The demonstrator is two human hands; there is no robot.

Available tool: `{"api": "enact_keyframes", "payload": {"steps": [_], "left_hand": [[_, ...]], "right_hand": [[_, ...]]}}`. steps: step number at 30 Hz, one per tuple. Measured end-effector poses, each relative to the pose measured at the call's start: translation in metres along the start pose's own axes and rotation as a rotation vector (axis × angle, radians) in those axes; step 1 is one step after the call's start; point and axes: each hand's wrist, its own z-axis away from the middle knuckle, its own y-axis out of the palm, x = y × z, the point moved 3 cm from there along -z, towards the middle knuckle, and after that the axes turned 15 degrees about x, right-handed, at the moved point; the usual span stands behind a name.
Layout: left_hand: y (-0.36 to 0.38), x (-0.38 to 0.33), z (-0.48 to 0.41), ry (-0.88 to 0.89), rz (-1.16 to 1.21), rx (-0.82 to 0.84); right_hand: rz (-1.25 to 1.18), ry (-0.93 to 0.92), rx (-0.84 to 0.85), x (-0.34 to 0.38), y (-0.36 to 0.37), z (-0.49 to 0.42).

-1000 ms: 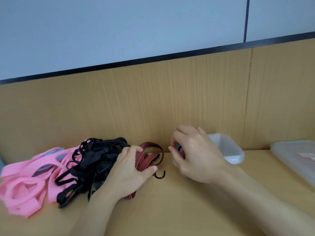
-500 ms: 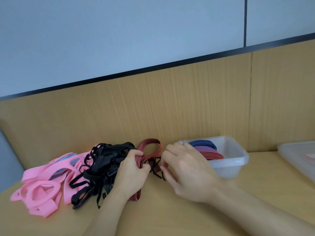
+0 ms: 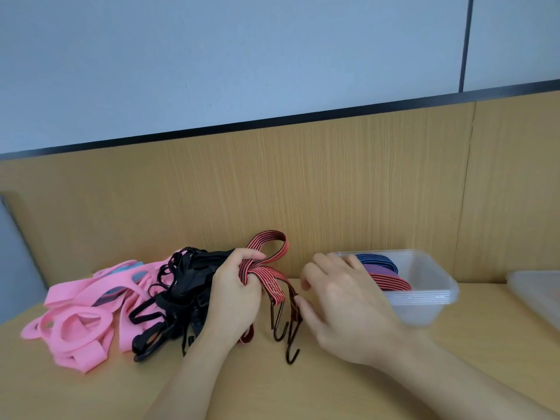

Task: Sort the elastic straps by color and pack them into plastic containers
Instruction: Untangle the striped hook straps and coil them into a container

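Observation:
My left hand (image 3: 235, 294) grips a folded red-and-black striped elastic strap (image 3: 269, 278); its loop rises above my fingers and its dark metal hooks (image 3: 286, 328) hang down onto the table. My right hand (image 3: 342, 301) is just right of the hooks, thumb touching the strap's end near them, fingers loosely bent. Behind my right hand stands a clear plastic container (image 3: 424, 301) holding coiled blue, purple and red striped straps (image 3: 383, 272). A pile of black straps (image 3: 178, 286) and a pile of pink straps (image 3: 81, 316) lie to the left.
A wooden back panel (image 3: 333, 192) closes off the table's far side right behind the straps and container. Another clear plastic container or lid (image 3: 539, 294) lies at the right edge. Bare tabletop (image 3: 91, 395) lies in front of the piles.
My right hand has left the container and come left to the strap's hooks. My left hand has lifted the red striped strap, so its hooks now hang down.

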Motion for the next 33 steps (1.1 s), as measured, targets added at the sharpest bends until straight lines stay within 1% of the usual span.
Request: {"api": "enact_keyframes", "payload": {"steps": [3,6,10,13,16,18,22,27,30,33], "left_hand": [[0.003,-0.005,0.002,0.052,0.01,0.023],[0.005,-0.01,0.004,0.087,0.04,0.01],[0.006,-0.016,0.006,0.115,0.12,0.002],[0.006,-0.017,0.004,0.073,0.268,0.024],[0.006,-0.016,0.003,-0.001,0.436,0.064],[0.006,-0.015,0.003,-0.025,0.503,0.08],[0.009,-0.015,0.004,-0.031,0.584,0.17],[0.009,-0.014,0.005,0.004,0.684,0.327],[0.004,-0.011,0.002,0.002,0.68,0.322],[0.003,-0.009,0.002,-0.029,0.714,0.293]], "right_hand": [[-0.005,0.047,0.07,-0.001,0.004,0.0],[0.014,0.04,0.105,0.006,0.01,0.0],[0.026,0.029,0.08,0.015,0.013,-0.002],[0.034,0.014,0.032,0.019,0.013,-0.004],[-0.05,-0.02,-0.029,0.021,0.013,-0.005],[-0.145,-0.034,-0.032,0.021,0.014,-0.006],[-0.31,-0.061,-0.045,0.022,0.013,-0.004],[-0.394,-0.092,-0.112,0.018,0.003,-0.001],[-0.429,-0.065,-0.178,0.007,-0.004,-0.001],[-0.559,-0.029,-0.215,-0.007,-0.007,-0.002]]}}
